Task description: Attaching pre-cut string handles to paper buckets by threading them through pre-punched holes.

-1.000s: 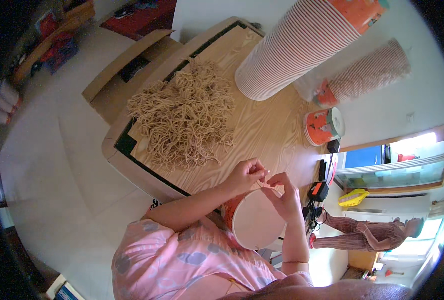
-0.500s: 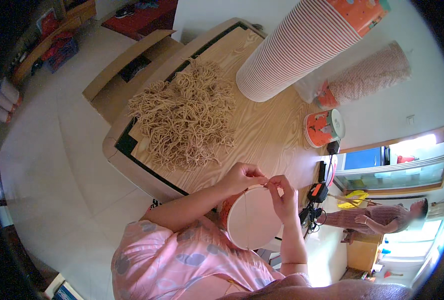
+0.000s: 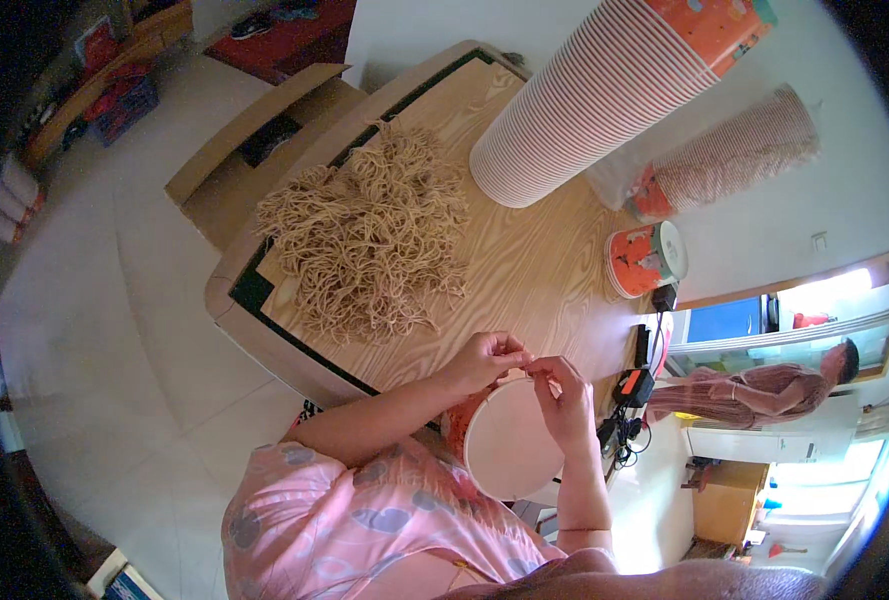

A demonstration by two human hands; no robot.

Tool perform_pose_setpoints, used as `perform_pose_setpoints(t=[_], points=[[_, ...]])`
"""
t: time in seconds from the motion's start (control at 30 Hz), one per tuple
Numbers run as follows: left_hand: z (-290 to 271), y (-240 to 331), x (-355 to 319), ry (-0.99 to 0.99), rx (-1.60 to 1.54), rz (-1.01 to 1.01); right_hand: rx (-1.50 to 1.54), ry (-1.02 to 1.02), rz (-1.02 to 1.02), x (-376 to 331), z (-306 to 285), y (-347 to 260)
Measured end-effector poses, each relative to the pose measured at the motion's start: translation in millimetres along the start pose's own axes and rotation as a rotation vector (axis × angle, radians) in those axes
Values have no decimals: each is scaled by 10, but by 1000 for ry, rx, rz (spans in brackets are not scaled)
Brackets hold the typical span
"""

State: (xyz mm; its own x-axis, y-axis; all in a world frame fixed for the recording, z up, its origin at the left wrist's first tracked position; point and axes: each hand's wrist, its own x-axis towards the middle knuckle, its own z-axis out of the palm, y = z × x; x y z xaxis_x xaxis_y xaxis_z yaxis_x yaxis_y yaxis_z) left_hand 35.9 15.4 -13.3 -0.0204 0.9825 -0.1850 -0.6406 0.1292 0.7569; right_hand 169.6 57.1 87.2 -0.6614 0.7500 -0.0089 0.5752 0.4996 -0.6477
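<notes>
A paper bucket with a white round end and an orange printed side is in front of my body, near the table's edge. At its upper rim, my left hand has thumb and forefinger pinched together. Meeting it fingertip to fingertip, my right hand is pinched too, its wrist beside the bucket. Whatever lies between the fingertips is too small to make out. Beyond my left hand, a heap of tangled beige cords covers part of the wooden table.
A tall stack of paper buckets rises at the far side, beside a plastic-wrapped stack. One orange bucket stands apart. Black adapters and cables lie right of my hands. An open cardboard box adjoins the table. Another person is at the right.
My hands stay pinched together, shifted very slightly. A thin strand seen across the bucket's white end no longer shows. The person at the right has moved and turned.
</notes>
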Motion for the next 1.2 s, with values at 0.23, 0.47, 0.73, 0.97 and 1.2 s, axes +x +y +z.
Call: perform_pose_setpoints(t=[0.23,0.47,0.73,0.97,1.2], points=[[27,85,-26,49,34,-7,-25,-17,25,38,-51,-48],[65,101,21,75,141,111,-59,-83,105,120,-78,83],[15,108,80,89,153,58,-93,33,23,137,-100,0],[-2,109,105,94,151,49,-81,5,-43,95,-114,-13],[-9,140,164,104,132,17,-112,-44,-57,55,-80,39]])
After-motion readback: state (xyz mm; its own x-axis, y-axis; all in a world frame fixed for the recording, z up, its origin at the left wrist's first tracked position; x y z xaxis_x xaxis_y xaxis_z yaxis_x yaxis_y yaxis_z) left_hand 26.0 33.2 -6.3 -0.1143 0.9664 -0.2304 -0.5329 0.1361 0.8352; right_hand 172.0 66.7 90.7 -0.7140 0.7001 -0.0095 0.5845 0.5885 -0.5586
